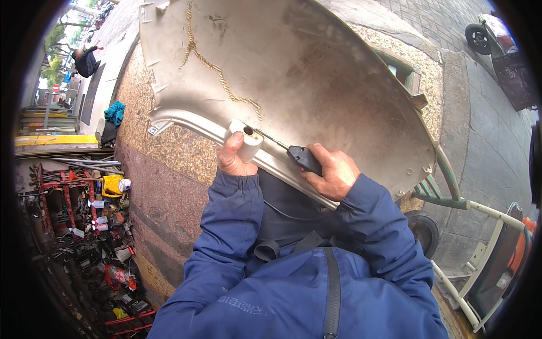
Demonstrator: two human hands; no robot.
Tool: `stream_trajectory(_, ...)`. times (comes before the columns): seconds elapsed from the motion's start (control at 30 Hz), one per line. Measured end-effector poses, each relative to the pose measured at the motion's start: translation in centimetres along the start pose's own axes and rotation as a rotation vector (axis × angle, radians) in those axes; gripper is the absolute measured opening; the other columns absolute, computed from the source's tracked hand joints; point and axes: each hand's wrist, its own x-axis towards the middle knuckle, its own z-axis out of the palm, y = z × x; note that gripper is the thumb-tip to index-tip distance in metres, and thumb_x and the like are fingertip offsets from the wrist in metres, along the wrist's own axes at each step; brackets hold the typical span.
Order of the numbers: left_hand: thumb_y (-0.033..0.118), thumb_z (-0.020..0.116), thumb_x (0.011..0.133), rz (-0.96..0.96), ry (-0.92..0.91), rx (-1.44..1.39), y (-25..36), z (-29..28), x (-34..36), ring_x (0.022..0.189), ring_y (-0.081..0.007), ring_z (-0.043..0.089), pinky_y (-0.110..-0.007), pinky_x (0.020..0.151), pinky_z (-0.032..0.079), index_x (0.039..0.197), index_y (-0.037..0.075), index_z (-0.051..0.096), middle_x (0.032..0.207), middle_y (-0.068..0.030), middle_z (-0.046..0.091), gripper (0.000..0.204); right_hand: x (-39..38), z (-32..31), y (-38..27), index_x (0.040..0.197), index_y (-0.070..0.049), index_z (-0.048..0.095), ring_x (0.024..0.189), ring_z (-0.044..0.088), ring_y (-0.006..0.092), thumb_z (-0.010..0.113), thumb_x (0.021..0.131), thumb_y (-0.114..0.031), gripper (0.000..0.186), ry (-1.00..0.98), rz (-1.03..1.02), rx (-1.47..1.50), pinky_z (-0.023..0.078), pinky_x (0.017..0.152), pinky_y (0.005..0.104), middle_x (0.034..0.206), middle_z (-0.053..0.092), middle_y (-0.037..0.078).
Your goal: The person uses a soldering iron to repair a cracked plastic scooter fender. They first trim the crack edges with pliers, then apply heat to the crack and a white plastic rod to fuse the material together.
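Panel edge: one large, curved, beige plastic panel (327, 90) spans ahead, its ridged lower rim nearest us.
Side room: reddish speckled paving (169, 195) stretches to our left.
Left hand (234, 158): grips one white plastic block (251, 150) with one dark hole, at that rim.
Right hand (334, 174): wraps one black-handled, thin-shafted metal tool (304, 159), its shaft reaching the block.

A navy-blue jacket (282, 291) is showing wrinkled sleeves (230, 221) and gathered cuffs (236, 180); a dark grey zip strip (332, 291) is running down its front, and faint pale lettering (244, 305) is crossing the chest.
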Motion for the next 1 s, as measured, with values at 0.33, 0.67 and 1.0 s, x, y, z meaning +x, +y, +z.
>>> stream_trajectory(0.33, 0.019, 0.074, 0.079, 0.016, 0.021, -0.004, -0.1, 0.3, 0.0, 0.101, -0.0264, 0.068, -0.040, 0.092, 0.058, 0.122, 0.001, 0.063, 0.109, -0.0108, 0.069, 0.048, -0.1, 0.0, -0.1, 0.115, -0.006, 0.061, 0.091, 0.069, 0.0445, 0.072, 0.087, -0.024, 0.036, 0.000, -0.002, 0.004, 0.053, 0.080, 0.0509, 0.092, 0.072, 0.024)
stream_trajectory(0.67, 0.017, 0.073, 0.080, 0.006, -0.018, -0.032, -0.2, -0.1, 0.2, 0.102, -0.0270, 0.068, -0.041, 0.093, 0.058, 0.122, 0.001, 0.063, 0.110, -0.0114, 0.069, 0.046, -0.1, 0.0, -0.2, 0.117, -0.006, 0.061, 0.092, 0.069, 0.0444, 0.073, 0.086, -0.024, 0.038, -0.016, 0.016, -0.004, 0.053, 0.081, 0.0506, 0.093, 0.072, 0.024)
stream_trajectory(1.0, 0.016, 0.073, 0.080, 0.016, -0.038, -0.058, -0.5, -0.7, 0.5, 0.105, -0.0277, 0.069, -0.042, 0.095, 0.057, 0.123, 0.001, 0.063, 0.113, -0.0119, 0.070, 0.046, -0.1, -0.3, -0.4, 0.117, -0.005, 0.061, 0.093, 0.069, 0.0441, 0.073, 0.086, -0.024, 0.038, -0.024, 0.016, -0.014, 0.053, 0.082, 0.0502, 0.095, 0.072, 0.024)
